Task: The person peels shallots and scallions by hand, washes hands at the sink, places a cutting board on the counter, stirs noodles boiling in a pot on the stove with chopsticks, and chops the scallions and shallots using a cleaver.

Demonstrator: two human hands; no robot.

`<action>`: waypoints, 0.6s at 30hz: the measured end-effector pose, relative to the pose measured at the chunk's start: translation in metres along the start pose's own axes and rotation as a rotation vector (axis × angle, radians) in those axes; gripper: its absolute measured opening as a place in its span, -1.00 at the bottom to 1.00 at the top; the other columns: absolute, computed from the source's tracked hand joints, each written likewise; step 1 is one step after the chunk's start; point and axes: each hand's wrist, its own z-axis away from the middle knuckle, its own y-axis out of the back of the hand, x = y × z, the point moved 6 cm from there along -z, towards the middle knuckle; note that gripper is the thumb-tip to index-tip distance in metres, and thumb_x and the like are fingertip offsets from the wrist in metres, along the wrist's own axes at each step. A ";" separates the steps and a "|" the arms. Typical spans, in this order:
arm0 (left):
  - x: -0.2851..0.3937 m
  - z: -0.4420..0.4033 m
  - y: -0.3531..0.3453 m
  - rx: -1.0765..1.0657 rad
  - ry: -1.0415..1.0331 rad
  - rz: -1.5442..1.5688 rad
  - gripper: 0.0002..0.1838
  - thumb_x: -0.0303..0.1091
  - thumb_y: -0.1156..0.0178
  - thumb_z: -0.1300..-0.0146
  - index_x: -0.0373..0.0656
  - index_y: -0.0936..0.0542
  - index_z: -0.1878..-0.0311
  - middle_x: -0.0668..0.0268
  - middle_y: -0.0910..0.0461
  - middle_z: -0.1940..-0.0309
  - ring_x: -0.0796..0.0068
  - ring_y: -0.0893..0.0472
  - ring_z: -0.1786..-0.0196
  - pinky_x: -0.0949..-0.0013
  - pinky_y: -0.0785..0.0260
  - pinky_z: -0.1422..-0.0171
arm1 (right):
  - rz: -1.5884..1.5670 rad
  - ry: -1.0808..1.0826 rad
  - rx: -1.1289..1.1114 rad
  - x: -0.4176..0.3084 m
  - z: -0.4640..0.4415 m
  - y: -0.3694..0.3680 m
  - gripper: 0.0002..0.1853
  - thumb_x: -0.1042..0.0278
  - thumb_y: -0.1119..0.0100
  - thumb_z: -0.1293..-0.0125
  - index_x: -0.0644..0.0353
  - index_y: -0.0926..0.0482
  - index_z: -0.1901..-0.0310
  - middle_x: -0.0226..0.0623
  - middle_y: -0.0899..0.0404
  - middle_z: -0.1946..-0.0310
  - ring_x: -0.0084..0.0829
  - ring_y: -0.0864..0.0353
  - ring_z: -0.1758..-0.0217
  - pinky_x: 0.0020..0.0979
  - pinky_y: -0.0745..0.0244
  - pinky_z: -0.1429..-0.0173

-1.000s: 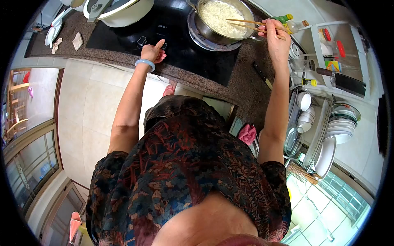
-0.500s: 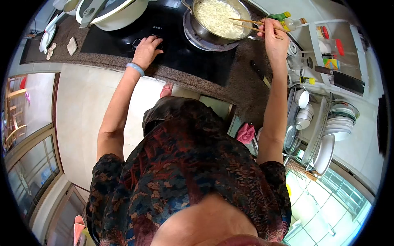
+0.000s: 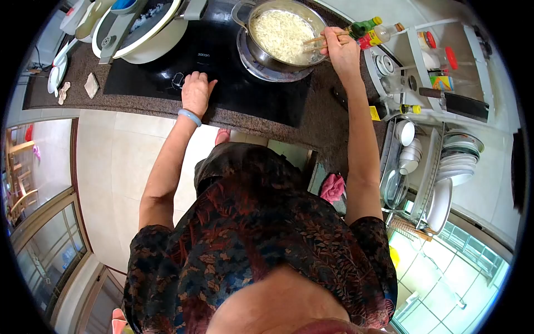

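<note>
Brown wooden chopsticks, gripped by the right hand beside a green bottle, reach into the round steel pot; the left hand rests unclenched on black glass hob, near white pot.

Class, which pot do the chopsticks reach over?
The steel pot on the right: chopsticks in the right hand reach over its pale food; none over the white pot.

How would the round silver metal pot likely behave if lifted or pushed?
The round silver metal pot is probably heavy for its size, given the pale, wet-looking food spread across it. Its walls should stay stiff, as they look like smooth metal. Tilting or a hard push could slosh the contents, since no lid covers them.
</note>
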 end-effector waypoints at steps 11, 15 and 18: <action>0.003 0.001 -0.007 0.064 0.217 -0.114 -0.66 -0.06 -0.25 -0.29 -0.20 -0.55 0.26 0.10 -0.59 0.28 0.05 -0.59 0.16 0.09 -0.49 0.10 | -0.525 0.063 -0.168 -0.019 -0.001 -0.040 -0.73 0.28 -0.15 -0.44 0.35 -0.68 0.16 -0.31 -0.64 0.36 -0.55 -0.67 0.38 -0.58 -0.59 0.26; 0.002 0.002 -0.008 0.051 0.243 -0.115 -0.65 -0.05 -0.25 -0.30 -0.19 -0.55 0.25 0.10 -0.59 0.27 0.05 -0.59 0.16 0.09 -0.49 0.10 | -0.324 -0.072 -0.349 -0.011 -0.001 -0.033 -0.74 0.28 -0.16 -0.41 0.33 -0.69 0.14 -0.33 -0.65 0.40 -0.57 -0.65 0.41 -0.59 -0.56 0.29; -0.002 0.005 -0.005 0.042 0.288 -0.096 -0.62 0.00 -0.25 -0.29 -0.18 -0.56 0.25 0.10 -0.59 0.28 0.05 -0.60 0.15 0.08 -0.49 0.09 | -0.219 -0.090 -0.146 -0.011 -0.013 -0.001 -0.71 0.22 -0.15 -0.41 0.30 -0.70 0.15 -0.36 -0.67 0.44 -0.61 -0.61 0.45 -0.55 -0.51 0.30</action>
